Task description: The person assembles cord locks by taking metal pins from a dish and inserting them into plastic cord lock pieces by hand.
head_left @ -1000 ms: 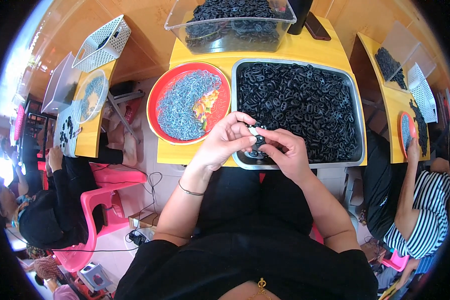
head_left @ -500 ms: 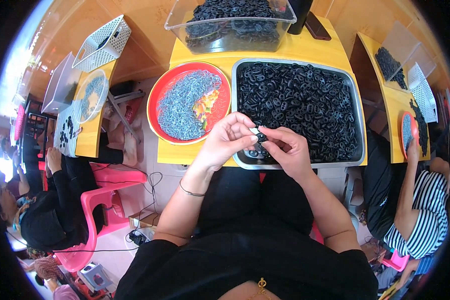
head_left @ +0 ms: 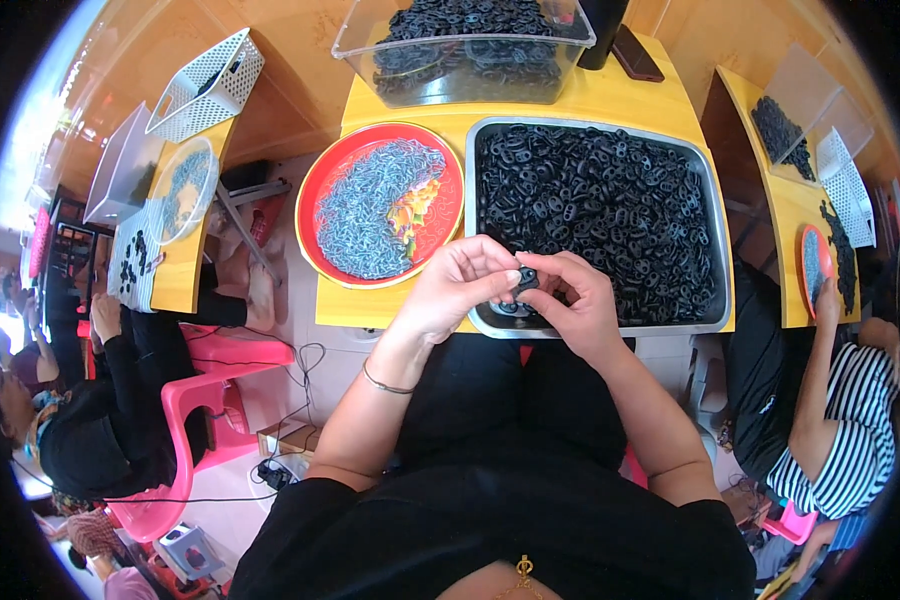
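Observation:
Over the near left corner of the steel tray (head_left: 723, 285), my two hands meet at one small black plastic piece (head_left: 527, 279). Thumb and forefinger of my left hand (head_left: 460, 285) are closed against its left side. My right hand (head_left: 577, 305) pinches it from the right, its other fingers curled. Whether a tiny metal part sits between my fingertips is hidden. Many loose black pieces with holes (head_left: 600, 200) fill the tray. To its left, a red round plate (head_left: 315, 150) holds a heap of small silvery metal pieces (head_left: 370, 215) around its bare patterned part.
A clear plastic bin (head_left: 460, 85) of black pieces stands at the table's back, beside a dark phone (head_left: 637, 55). People sit at yellow side tables (head_left: 185, 265) left and right. A pink chair (head_left: 195, 400) and cables (head_left: 305, 400) are on the left.
Both hands have dipped slightly toward me. The black piece is turned between my fingertips and shows more of its face; the pinch persists.

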Demonstrator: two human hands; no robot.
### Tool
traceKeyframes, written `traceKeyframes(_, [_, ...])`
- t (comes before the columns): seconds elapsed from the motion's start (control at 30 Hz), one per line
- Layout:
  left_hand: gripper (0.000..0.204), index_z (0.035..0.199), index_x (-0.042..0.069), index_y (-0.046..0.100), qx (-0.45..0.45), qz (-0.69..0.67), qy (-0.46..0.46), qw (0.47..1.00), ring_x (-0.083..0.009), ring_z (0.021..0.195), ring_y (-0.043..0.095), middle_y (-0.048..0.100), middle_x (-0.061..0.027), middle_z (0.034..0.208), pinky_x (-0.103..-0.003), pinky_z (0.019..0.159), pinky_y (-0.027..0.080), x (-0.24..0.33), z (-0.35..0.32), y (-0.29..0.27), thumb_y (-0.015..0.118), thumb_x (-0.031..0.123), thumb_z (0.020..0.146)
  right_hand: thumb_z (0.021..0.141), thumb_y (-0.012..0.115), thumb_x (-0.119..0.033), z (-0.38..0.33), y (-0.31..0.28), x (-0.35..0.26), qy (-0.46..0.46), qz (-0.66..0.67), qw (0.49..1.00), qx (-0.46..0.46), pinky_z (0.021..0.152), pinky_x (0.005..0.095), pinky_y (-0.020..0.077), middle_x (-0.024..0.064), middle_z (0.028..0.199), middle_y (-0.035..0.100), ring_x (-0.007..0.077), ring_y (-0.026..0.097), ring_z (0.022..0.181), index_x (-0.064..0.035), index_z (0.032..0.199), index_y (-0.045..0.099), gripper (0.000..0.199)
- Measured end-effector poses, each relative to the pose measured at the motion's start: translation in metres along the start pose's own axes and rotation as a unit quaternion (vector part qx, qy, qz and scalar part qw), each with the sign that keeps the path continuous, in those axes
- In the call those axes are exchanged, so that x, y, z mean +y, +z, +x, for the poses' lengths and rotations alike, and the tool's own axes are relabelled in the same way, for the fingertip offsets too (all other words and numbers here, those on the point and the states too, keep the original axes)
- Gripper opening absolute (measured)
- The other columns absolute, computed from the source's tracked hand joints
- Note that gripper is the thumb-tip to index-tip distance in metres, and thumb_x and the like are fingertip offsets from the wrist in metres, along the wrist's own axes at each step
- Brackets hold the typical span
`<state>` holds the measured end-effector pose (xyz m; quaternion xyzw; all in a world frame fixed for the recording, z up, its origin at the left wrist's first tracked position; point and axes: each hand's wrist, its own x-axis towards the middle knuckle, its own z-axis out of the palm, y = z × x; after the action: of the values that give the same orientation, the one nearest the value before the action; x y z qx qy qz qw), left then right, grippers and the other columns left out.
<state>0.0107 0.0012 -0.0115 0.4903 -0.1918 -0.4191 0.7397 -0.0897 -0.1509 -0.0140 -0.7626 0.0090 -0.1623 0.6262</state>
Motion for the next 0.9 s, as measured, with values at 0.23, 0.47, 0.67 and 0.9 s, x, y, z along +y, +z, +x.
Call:
traceKeyframes(0.23, [0.019,0.092,0.006,0.050,0.005,-0.027,-0.018,0.999,-0.0080,0.067,0.059,0.061,-0.0029,0.077,-0.020,0.061,0.048,0.001,0.000,-0.003,0.064,0.001,0.080,0.069,0.070,-0.002,-0.001,0.002,-0.002,-0.016,-0.059,0.998,0.014,0.057,0.0224,0.0444,0.0031,0.074,0.057,0.0096,0.054,0.061,-0.0070,0.102,0.064,0.034])
traceKeyframes(0.47, [0.023,0.094,0.006,0.048,-0.012,-0.018,-0.034,0.999,-0.0078,0.067,0.058,0.061,-0.0028,0.076,-0.020,0.060,0.047,0.000,-0.001,-0.004,0.064,-0.002,0.079,0.068,0.071,-0.001,-0.002,0.003,-0.006,-0.032,-0.089,0.995,0.011,0.056,0.0218,0.0417,0.0031,0.073,0.054,0.0094,0.051,0.060,-0.0035,0.096,0.064,0.029])
traceKeyframes(0.67, [0.024,0.095,0.006,0.047,-0.030,-0.006,-0.046,0.998,-0.0076,0.066,0.057,0.060,-0.0024,0.076,-0.019,0.060,0.046,0.000,0.000,-0.007,0.063,-0.002,0.079,0.068,0.071,-0.001,-0.003,0.003,-0.004,-0.036,-0.102,0.994,0.007,0.056,0.0229,0.0423,0.0043,0.075,0.057,0.0103,0.053,0.060,-0.0038,0.096,0.063,0.029])
traceKeyframes(0.9, [0.030,0.101,0.006,0.046,-0.026,-0.026,-0.061,0.997,-0.0077,0.066,0.057,0.060,-0.0027,0.075,-0.019,0.060,0.046,0.006,-0.002,-0.009,0.063,-0.002,0.078,0.070,0.070,-0.005,0.000,0.003,-0.006,-0.062,-0.095,0.993,-0.027,0.057,0.0239,0.0446,0.0056,0.078,0.058,0.0126,0.056,0.062,-0.0049,0.098,0.063,0.028])
